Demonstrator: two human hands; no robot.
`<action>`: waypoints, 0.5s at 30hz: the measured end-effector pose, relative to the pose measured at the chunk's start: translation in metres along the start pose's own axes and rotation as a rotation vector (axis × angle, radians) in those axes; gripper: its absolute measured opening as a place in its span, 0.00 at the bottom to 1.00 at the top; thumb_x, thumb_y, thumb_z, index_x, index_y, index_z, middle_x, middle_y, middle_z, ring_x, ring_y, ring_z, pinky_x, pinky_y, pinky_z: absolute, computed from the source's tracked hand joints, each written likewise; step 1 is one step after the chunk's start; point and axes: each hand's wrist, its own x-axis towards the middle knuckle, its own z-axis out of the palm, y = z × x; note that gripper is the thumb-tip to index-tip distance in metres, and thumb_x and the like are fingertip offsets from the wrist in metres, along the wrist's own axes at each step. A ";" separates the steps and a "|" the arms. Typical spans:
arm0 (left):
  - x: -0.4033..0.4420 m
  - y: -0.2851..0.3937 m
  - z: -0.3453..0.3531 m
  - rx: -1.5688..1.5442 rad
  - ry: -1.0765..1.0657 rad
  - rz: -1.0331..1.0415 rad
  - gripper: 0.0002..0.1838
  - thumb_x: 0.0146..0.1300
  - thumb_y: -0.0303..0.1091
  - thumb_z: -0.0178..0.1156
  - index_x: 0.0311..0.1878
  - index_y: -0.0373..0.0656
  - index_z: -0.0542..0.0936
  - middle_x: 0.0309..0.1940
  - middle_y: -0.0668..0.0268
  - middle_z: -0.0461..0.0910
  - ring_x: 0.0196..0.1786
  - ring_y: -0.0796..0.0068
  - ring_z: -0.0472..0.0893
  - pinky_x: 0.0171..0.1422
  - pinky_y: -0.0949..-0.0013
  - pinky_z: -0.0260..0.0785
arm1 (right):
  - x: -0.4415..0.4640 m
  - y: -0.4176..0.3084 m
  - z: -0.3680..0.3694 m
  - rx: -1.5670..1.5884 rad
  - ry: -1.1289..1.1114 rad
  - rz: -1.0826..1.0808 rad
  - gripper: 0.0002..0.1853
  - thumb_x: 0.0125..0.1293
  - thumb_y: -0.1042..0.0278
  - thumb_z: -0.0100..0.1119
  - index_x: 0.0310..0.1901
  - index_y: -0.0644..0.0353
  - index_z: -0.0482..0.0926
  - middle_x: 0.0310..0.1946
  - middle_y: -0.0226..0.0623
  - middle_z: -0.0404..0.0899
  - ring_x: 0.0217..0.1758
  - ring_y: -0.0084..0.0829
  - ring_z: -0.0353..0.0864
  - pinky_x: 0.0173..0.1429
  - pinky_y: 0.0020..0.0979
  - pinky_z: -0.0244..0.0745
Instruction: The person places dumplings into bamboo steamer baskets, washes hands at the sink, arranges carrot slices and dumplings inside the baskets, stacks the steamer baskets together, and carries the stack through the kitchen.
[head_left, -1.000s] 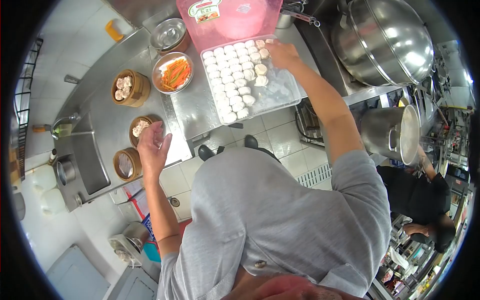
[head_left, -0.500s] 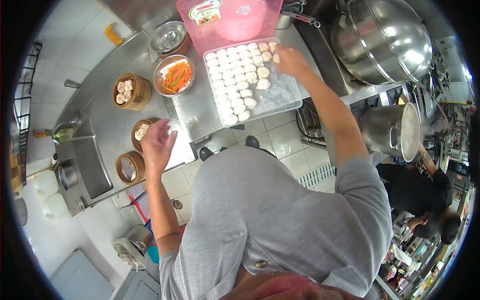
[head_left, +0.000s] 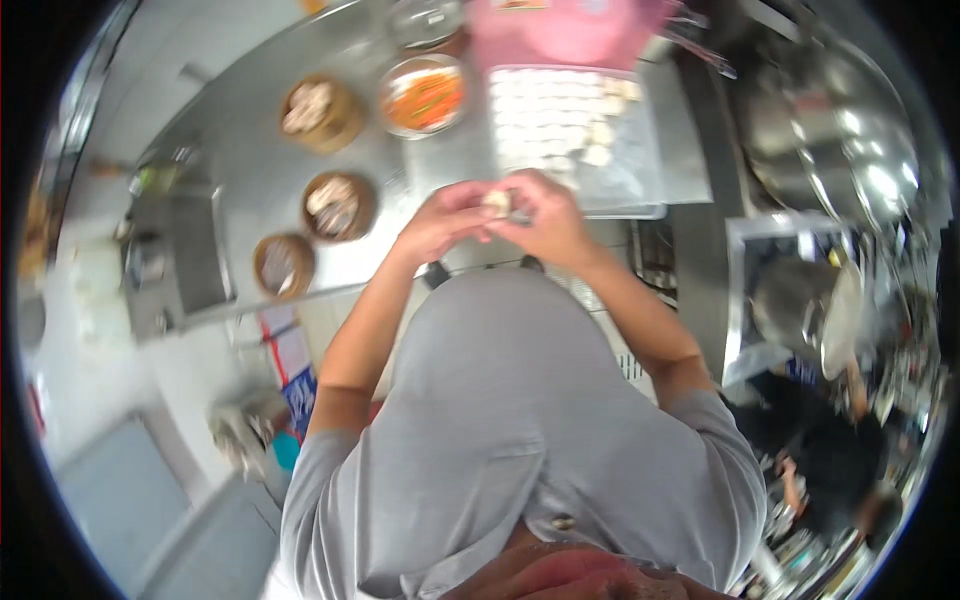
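Both hands meet in front of my body, with a small pale dumpling (head_left: 497, 203) between them. My left hand (head_left: 440, 222) has its fingers closed against the dumpling's left side. My right hand (head_left: 548, 222) pinches it from the right. Just behind the hands lies the clear tray (head_left: 640, 190) with rows of white dumplings (head_left: 540, 115). To the left is a bamboo steamer (head_left: 362, 208) with dumplings on one side of it. Another steamer (head_left: 302, 265) stands nearer, and a taller one (head_left: 343, 125) with dumplings stands farther back. The view is blurred by motion.
A bowl of orange and green strips (head_left: 424, 96) stands behind the steamers, near a metal bowl (head_left: 425, 20). A pink lid (head_left: 570, 35) lies behind the tray. At right are a large steel vessel (head_left: 825, 130), a pot (head_left: 800, 305) and a person in black (head_left: 835, 455).
My right hand has left the tray with a dumpling and come to the middle. My left hand has moved right, away from the steamer, to meet it. The whole view has shifted.
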 end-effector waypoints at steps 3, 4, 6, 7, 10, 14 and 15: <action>-0.015 -0.018 -0.017 -0.022 0.031 0.028 0.21 0.69 0.33 0.68 0.61 0.37 0.78 0.46 0.67 0.84 0.42 0.77 0.84 0.45 0.72 0.78 | 0.006 -0.022 -0.004 -0.007 -0.105 -0.011 0.25 0.55 0.68 0.79 0.54 0.60 0.80 0.45 0.35 0.82 0.41 0.28 0.84 0.46 0.31 0.80; -0.028 -0.006 -0.014 -0.051 0.066 0.039 0.20 0.69 0.32 0.68 0.61 0.39 0.79 0.47 0.67 0.84 0.43 0.77 0.84 0.45 0.73 0.77 | 0.005 -0.006 -0.011 -0.044 -0.071 0.045 0.25 0.55 0.68 0.79 0.55 0.60 0.80 0.45 0.34 0.82 0.40 0.27 0.83 0.45 0.31 0.79; -0.053 0.000 -0.034 0.111 0.234 0.127 0.19 0.67 0.27 0.67 0.61 0.41 0.79 0.48 0.68 0.84 0.46 0.78 0.84 0.48 0.73 0.78 | 0.006 0.028 -0.038 -0.069 0.089 0.413 0.25 0.56 0.70 0.79 0.55 0.58 0.81 0.46 0.33 0.84 0.39 0.26 0.82 0.42 0.29 0.78; -0.064 -0.005 -0.051 0.144 0.338 0.304 0.21 0.64 0.21 0.68 0.60 0.41 0.80 0.49 0.69 0.84 0.47 0.79 0.84 0.51 0.72 0.79 | 0.007 0.071 -0.059 -0.159 0.254 0.342 0.26 0.55 0.65 0.79 0.56 0.58 0.82 0.44 0.34 0.86 0.42 0.30 0.84 0.45 0.32 0.79; -0.112 0.006 -0.105 0.747 0.861 0.295 0.24 0.55 0.38 0.75 0.55 0.41 0.84 0.41 0.63 0.89 0.43 0.74 0.87 0.50 0.67 0.80 | 0.015 0.130 -0.111 -0.753 0.268 0.424 0.30 0.53 0.54 0.78 0.56 0.59 0.82 0.45 0.38 0.87 0.43 0.36 0.86 0.50 0.37 0.80; -0.149 0.007 -0.160 1.180 1.087 0.073 0.27 0.52 0.43 0.74 0.54 0.40 0.85 0.44 0.53 0.88 0.45 0.55 0.88 0.52 0.58 0.80 | 0.025 0.163 -0.121 -0.754 0.147 0.617 0.30 0.51 0.52 0.75 0.53 0.61 0.84 0.45 0.41 0.88 0.47 0.40 0.87 0.54 0.38 0.80; -0.149 0.001 -0.171 1.236 1.091 0.074 0.27 0.52 0.43 0.75 0.53 0.40 0.85 0.42 0.53 0.88 0.44 0.55 0.88 0.51 0.58 0.79 | 0.029 0.165 -0.120 -0.699 0.119 0.686 0.29 0.50 0.52 0.75 0.52 0.62 0.85 0.45 0.42 0.89 0.48 0.40 0.88 0.54 0.38 0.79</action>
